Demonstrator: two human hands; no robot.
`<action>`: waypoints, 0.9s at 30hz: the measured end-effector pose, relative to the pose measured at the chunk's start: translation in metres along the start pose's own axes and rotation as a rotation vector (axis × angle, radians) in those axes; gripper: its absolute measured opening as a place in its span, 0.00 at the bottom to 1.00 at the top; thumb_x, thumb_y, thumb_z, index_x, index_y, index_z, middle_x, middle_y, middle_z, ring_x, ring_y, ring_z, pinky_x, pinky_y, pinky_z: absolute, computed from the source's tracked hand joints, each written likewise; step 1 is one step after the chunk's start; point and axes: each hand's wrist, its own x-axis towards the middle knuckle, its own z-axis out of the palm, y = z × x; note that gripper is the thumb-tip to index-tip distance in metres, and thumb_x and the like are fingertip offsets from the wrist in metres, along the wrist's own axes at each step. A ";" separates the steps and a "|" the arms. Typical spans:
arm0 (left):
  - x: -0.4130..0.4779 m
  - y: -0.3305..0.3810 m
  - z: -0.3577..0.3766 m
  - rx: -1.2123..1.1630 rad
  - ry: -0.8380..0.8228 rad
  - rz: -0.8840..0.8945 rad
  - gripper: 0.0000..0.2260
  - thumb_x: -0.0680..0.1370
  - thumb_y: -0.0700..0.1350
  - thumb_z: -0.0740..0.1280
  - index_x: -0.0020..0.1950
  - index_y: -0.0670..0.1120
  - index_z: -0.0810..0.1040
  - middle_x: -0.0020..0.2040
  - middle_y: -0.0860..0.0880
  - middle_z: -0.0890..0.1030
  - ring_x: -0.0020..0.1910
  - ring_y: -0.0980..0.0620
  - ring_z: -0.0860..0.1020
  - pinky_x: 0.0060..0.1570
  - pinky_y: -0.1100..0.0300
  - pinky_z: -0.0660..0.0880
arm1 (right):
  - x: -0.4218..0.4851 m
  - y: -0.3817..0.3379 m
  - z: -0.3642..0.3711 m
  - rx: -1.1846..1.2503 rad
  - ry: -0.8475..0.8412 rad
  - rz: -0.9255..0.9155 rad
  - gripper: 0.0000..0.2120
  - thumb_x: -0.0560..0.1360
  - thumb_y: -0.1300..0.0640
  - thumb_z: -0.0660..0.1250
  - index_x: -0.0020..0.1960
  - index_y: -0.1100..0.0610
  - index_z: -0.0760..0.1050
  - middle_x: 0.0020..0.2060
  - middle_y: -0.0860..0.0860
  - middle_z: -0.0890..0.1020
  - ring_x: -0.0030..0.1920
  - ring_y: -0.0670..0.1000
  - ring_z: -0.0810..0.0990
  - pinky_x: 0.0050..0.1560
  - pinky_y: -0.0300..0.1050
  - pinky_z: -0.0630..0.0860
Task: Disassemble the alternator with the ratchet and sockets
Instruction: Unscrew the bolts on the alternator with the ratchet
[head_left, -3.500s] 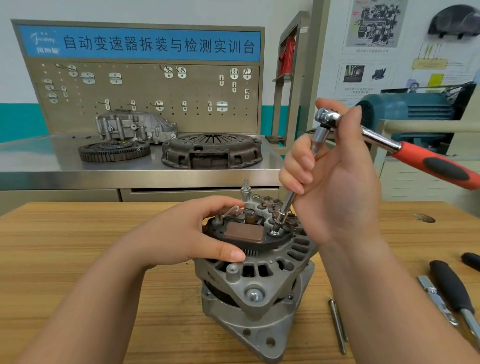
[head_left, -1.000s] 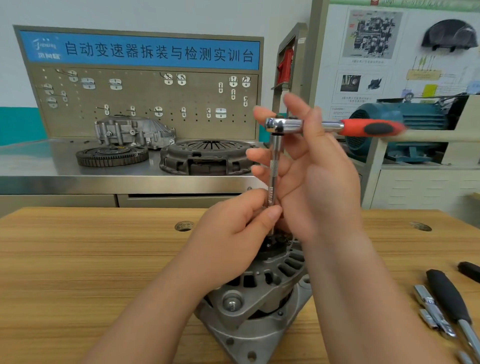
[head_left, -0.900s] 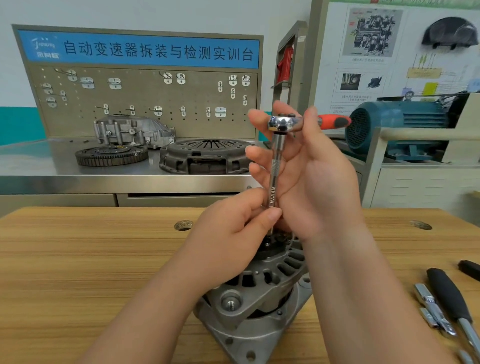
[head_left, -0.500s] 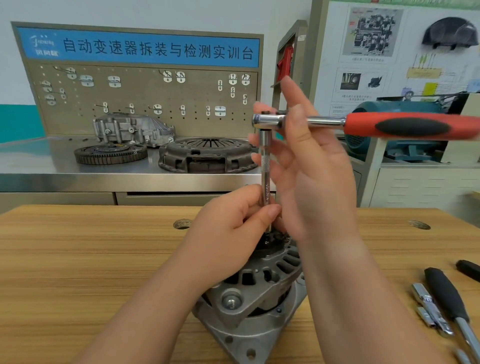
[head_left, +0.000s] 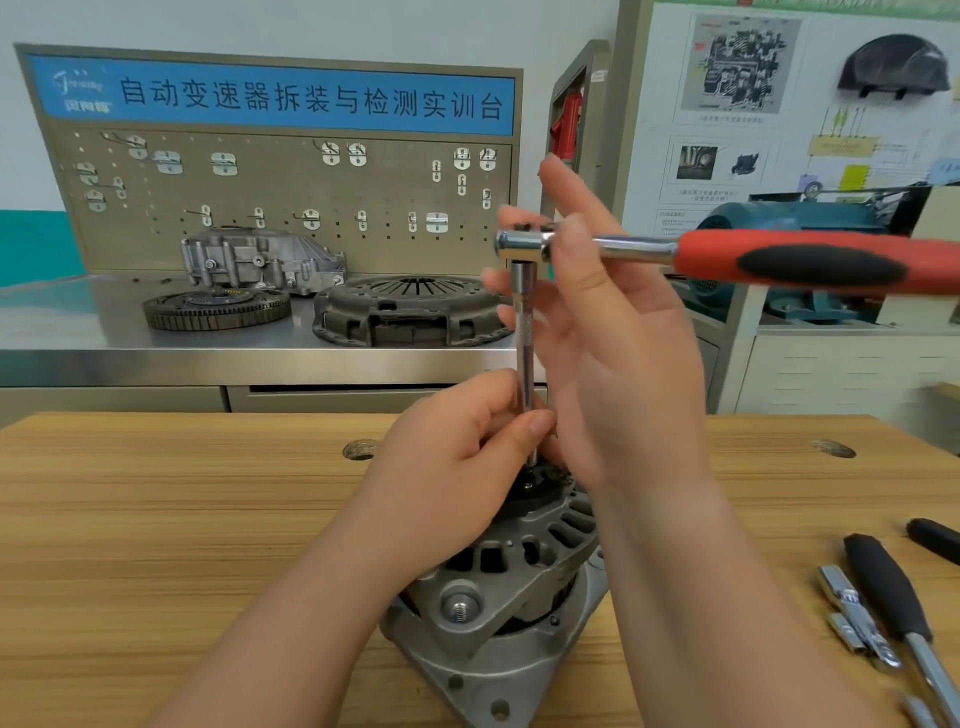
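While L hand (head_left: 457, 467) pinches ext. bar (head_left: 523, 332), hiding its tip, R hand (head_left: 623, 374) pinches ratchet head (head_left: 514, 245).

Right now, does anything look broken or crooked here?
Nothing looks broken or spilled. The only tilted thing is the alternator, which leans on the wooden table. The left hand pinches the upright extension bar; the right hand holds the ratchet.

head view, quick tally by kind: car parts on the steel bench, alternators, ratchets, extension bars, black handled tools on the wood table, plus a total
car parts on the steel bench: 3 (housing, toothed flywheel, clutch cover)
alternator: 1
ratchet: 1
extension bar: 1
black-handled tools: 2
total: 8
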 end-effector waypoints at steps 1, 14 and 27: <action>-0.001 0.000 0.000 0.000 -0.001 0.006 0.16 0.75 0.53 0.60 0.52 0.44 0.79 0.44 0.45 0.84 0.46 0.40 0.80 0.50 0.42 0.76 | 0.000 0.000 0.000 0.060 -0.007 0.041 0.11 0.78 0.52 0.62 0.58 0.48 0.78 0.51 0.50 0.84 0.45 0.49 0.83 0.49 0.39 0.77; 0.001 -0.001 0.001 0.002 0.017 -0.013 0.11 0.78 0.50 0.61 0.51 0.46 0.80 0.45 0.54 0.85 0.47 0.43 0.82 0.51 0.42 0.77 | -0.001 -0.001 0.000 -0.025 0.050 -0.021 0.10 0.75 0.56 0.66 0.54 0.48 0.81 0.50 0.45 0.84 0.54 0.45 0.79 0.57 0.41 0.75; 0.001 -0.002 0.001 0.094 0.044 0.009 0.09 0.80 0.46 0.62 0.42 0.50 0.78 0.33 0.62 0.81 0.32 0.57 0.75 0.40 0.50 0.75 | 0.001 -0.003 -0.002 -0.142 0.065 -0.119 0.10 0.74 0.58 0.68 0.49 0.45 0.81 0.47 0.42 0.83 0.50 0.40 0.79 0.55 0.37 0.74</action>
